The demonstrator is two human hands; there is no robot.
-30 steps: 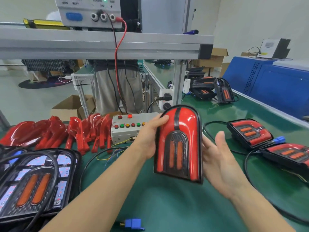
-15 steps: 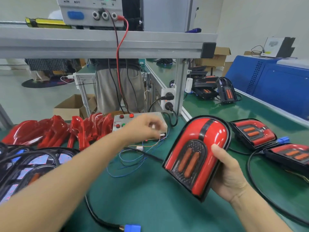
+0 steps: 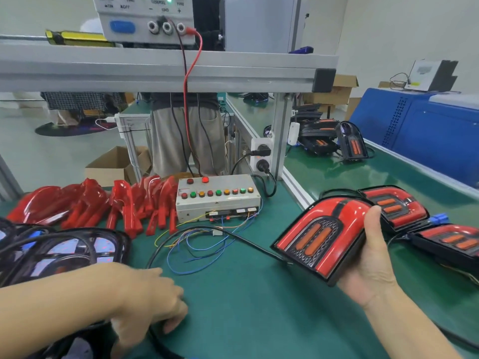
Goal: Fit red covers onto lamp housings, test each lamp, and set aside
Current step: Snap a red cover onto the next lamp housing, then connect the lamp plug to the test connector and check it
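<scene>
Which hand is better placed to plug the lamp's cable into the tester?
Left. The left hand is already down on the black cable, while the right hand grips the covered lamp.

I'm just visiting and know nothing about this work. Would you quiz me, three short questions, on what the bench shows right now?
1. True or false: the right hand holds a covered lamp above the table.
2. The loose red covers lie on which side of the button box? A left, B right, C on top.
3. Fill in: the left hand grips a black ____.

Key: 1 true; 2 A; 3 cable.
</scene>
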